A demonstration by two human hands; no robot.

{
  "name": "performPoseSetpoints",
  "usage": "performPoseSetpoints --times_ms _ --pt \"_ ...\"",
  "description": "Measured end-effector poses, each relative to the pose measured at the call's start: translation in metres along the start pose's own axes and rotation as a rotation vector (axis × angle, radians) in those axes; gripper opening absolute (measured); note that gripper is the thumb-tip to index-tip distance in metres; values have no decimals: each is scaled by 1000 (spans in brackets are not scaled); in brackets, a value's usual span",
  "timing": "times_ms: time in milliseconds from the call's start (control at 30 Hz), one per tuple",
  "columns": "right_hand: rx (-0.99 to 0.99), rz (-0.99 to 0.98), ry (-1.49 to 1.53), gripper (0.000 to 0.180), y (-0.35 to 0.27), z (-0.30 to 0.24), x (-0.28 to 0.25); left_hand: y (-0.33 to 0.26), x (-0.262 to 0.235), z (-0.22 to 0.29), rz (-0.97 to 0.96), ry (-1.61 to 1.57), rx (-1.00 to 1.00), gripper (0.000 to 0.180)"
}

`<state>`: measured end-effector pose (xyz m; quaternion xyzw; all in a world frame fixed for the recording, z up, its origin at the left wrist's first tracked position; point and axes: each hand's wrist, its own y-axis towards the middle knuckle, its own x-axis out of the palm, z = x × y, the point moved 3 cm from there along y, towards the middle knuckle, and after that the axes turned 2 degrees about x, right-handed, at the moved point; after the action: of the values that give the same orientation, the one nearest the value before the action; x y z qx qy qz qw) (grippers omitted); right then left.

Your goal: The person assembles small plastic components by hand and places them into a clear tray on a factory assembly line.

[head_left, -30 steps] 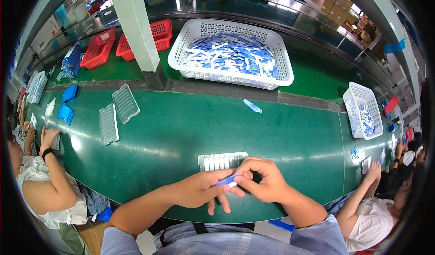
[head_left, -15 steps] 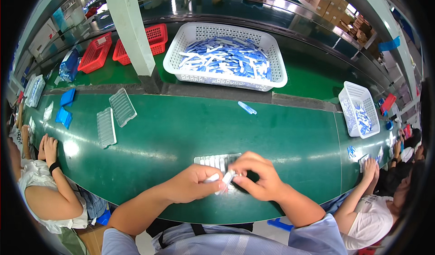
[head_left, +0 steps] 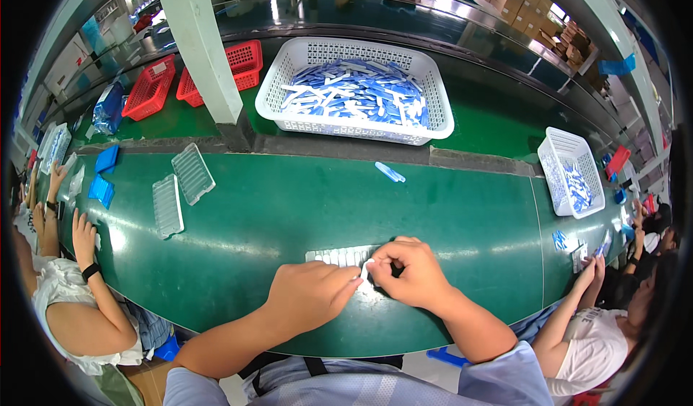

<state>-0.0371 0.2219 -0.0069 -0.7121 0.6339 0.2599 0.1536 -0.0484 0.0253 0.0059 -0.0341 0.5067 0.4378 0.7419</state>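
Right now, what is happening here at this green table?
A person's left hand and right hand meet over a clear ribbed tray on the green belt, pinching a small white piece between the fingertips. A white basket of blue and white pieces stands beyond. Two more clear trays lie to the left. Other people sit at both sides.

Far beyond the fingers sits a white basket [head_left: 303, 81] of blue and white pieces, with red baskets [head_left: 216, 70] to its left. A loose blue piece [head_left: 390, 172] lies between. Clear trays [head_left: 180, 193] lie well left; a smaller white basket [head_left: 559, 153] well right.
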Motion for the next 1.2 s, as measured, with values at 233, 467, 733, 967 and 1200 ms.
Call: performPoseSetpoints --times_ms 233,467,733,967,1200 --pt "-88 81 -322 31 3 -9 3 -11 10 -9 -108 210 173 20" --pt "-95 175 -463 54 -4 -5 17 -2 6 -2 -90 207 231 20" --pt "-176 123 -248 39 -1 1 -1 2 1 -7 -148 201 194 21" --pt "-443 211 -124 21 -4 -23 -12 -14 -8 -25 -276 -1338 -678 43" --pt "-295 -53 267 4 -13 -23 8 -20 -14 15 -475 -1075 -490 67"
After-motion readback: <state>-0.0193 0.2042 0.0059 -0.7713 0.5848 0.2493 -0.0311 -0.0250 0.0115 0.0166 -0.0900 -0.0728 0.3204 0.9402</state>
